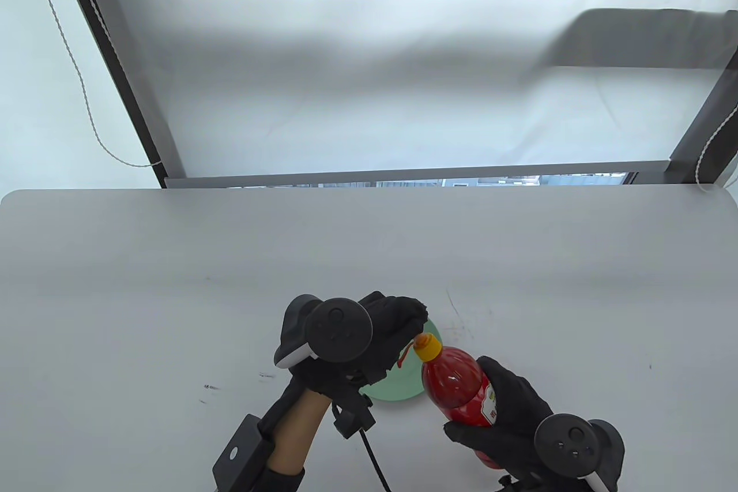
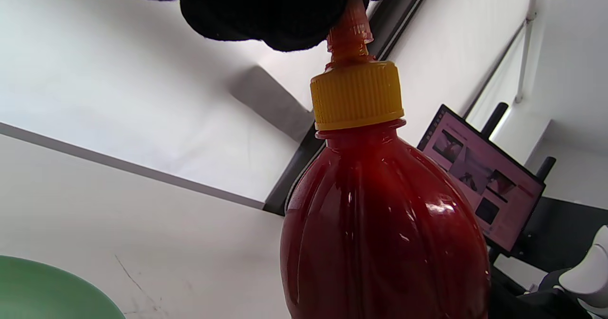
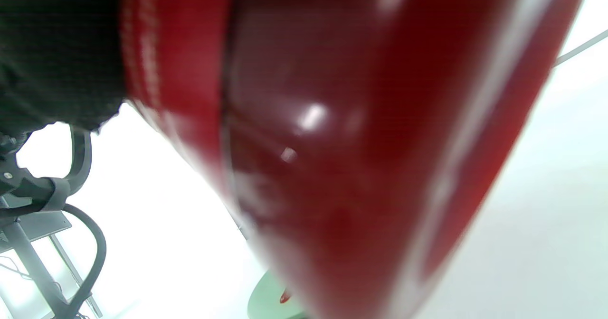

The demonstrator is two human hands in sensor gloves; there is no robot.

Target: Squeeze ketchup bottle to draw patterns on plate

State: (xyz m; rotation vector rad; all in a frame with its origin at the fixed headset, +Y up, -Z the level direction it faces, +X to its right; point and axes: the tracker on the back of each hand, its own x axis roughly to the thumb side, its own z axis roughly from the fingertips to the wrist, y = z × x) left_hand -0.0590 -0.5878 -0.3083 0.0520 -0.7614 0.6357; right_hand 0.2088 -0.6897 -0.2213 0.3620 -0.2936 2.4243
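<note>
The right hand grips the bottle round its belly, tilted toward the plate. Beyond it, the left hand has its fingertips closed on the red nozzle above the yellow cap, probably opening it. Hold the body steady while the tip comes free, and aim over the plate before squeezing. The label is too blurred to read.

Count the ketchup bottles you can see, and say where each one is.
1. The ketchup bottle is held by the right hand, beside the green plate, with the left hand at its nozzle. None seems hidden.
</note>
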